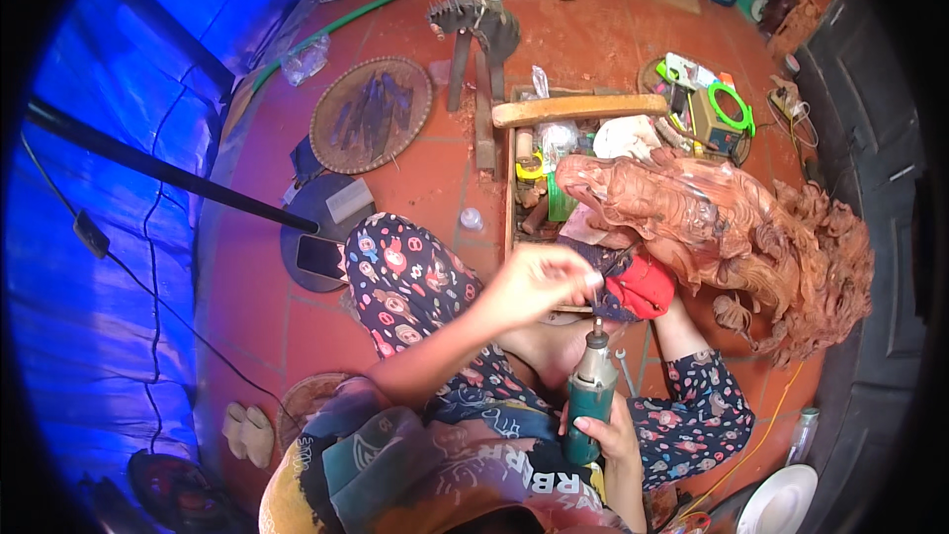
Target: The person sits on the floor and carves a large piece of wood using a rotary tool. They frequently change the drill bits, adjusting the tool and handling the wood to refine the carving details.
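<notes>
My right hand (611,427) is wrapped round the green body of a die grinder (585,425), which stands upright over my lap with its metal nose upward. Just above that nose is my left hand (549,282), thumb and fingers pinched together. Whatever is in the pinch is too small to make out. Beyond my hands a large reddish-brown wood carving (702,222) lies on its side, full of carved folds and ragged edges. A red and dark cloth (641,289) is bunched under its near end, close to my left fingertips.
A wooden box (511,198) of tools stands ahead, a wooden bar (581,111) across it. Left of it, a round woven tray (400,143) holds dark chisel-like strips. A phone (321,257) lies on a round stool. A wrench (624,372) and a yellow cord (756,440) are at right.
</notes>
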Motion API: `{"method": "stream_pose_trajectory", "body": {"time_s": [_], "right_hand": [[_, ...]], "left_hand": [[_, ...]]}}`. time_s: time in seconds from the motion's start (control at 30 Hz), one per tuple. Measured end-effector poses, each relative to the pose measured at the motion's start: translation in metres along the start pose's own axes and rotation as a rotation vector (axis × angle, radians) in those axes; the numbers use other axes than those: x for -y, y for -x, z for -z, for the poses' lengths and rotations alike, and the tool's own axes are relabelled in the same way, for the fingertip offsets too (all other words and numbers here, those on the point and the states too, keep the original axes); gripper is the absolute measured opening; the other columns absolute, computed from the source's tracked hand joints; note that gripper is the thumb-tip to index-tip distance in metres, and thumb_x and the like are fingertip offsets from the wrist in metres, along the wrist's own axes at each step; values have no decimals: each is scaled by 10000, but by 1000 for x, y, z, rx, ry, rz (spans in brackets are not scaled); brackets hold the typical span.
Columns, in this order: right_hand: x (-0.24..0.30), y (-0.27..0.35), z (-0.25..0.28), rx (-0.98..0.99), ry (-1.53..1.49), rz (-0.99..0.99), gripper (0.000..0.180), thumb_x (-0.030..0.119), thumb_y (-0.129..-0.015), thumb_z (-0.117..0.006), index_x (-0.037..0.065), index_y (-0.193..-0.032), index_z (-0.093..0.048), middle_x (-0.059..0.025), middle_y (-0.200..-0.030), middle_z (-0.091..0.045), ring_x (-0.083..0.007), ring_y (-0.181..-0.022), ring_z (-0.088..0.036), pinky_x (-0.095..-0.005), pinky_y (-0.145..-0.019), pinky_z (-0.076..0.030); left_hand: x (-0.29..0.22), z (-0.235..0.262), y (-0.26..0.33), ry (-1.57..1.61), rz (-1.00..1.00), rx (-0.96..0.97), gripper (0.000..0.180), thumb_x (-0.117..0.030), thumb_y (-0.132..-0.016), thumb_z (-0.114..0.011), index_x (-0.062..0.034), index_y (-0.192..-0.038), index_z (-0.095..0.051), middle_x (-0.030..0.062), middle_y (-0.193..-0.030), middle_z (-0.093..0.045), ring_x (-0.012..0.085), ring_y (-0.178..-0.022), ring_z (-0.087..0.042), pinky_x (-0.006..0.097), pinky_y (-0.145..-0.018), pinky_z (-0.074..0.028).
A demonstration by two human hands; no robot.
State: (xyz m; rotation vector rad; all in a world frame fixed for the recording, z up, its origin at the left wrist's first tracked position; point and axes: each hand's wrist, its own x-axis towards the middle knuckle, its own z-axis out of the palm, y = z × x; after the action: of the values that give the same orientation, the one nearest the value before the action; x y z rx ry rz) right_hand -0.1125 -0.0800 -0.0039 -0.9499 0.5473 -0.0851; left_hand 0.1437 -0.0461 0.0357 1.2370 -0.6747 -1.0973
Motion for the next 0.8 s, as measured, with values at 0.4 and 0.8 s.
{"method": "stream_pose_trajectory", "body": {"time_s": [0.4,0.8], "right_hand": [[-10,-4,9,-13,-14,-35,398,118,-771,-706,-12,-1090,-507,-84,-820,-623,-158,-690,-632,-282,-633,-505],[-15,3,13,-46,-66,-25,483,224,-754,-703,-28,-1096,-472,-140,-797,-611,-213,-661,-625,-316,-611,-523]], "left_hand": [[-86,107,-145,-1190,-1015,-721,132,-70,-788,-676,-87,-915,-707,57,-854,-688,142,-751,-659,273,-666,-525],[-99,125,-212,-2153,-513,-862,140,-140,-725,-596,-88,-756,-723,76,-918,-628,232,-959,-542,332,-769,-453]]}}
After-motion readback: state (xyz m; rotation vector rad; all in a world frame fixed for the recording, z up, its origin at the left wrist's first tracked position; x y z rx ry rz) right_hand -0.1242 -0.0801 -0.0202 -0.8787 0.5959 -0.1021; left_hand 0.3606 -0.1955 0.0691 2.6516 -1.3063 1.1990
